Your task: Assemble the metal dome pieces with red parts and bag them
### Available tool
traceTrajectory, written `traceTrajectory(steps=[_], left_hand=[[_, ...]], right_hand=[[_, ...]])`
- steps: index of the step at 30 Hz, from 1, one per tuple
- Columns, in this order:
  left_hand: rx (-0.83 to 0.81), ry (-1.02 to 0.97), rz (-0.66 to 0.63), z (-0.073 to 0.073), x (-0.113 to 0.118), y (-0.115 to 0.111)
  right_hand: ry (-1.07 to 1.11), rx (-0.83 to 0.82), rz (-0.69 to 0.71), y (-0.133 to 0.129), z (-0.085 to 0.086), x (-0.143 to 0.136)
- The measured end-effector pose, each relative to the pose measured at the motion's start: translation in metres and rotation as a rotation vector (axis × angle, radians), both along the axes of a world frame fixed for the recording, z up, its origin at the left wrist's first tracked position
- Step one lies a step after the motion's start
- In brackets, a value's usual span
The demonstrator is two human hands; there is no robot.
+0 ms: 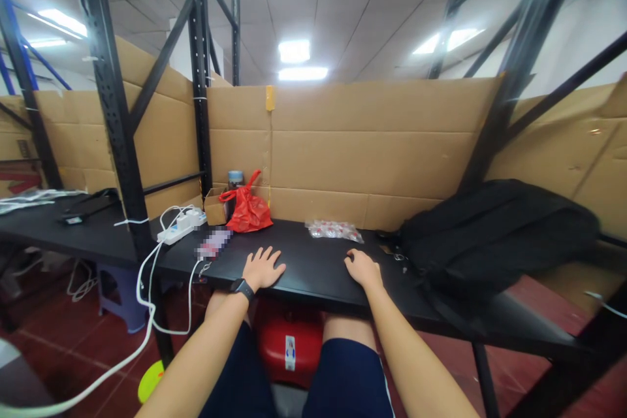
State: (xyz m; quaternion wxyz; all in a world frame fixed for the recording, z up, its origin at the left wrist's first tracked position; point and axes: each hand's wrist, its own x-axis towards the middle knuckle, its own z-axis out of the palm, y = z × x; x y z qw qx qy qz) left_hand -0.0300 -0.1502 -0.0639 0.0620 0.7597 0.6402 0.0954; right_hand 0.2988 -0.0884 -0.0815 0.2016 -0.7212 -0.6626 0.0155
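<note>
My left hand lies palm down near the front edge of the black tabletop. Its fingers are spread and it holds nothing; a dark watch is on that wrist. Farther right, my right hand rests on the same surface with fingers loosely bent, their tips partly hidden. Nothing shows in it. Beyond and between the hands is a clear plastic pack of small red-and-silver pieces, touched by neither. A phone-like object with a blurred screen lies left of my left hand.
A tied red plastic bag stands beside a small cardboard box and a blue-capped bottle. White cables run from a power strip over the front edge. A black backpack fills the right side. Cardboard panels wall the back.
</note>
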Motion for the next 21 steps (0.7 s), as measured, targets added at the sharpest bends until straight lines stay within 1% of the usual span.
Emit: traceTrajectory(steps=[8,14,18,21], left_hand=[[-0.02,-0.001,0.016,0.002,0.003,0.031],[-0.052,-0.003,0.028,0.002,0.005,0.059],[-0.052,-0.004,-0.007,0.003,0.004,0.084],[-0.001,-0.011,-0.072,0.008,0.004,0.107]], right_hand=[[-0.042,0.005,-0.02,-0.001,0.003,-0.003],[-0.158,0.038,-0.009,0.0,0.005,-0.007],[-0.227,0.128,0.096,0.013,0.006,-0.009],[-0.239,0.16,0.212,0.033,0.01,-0.015]])
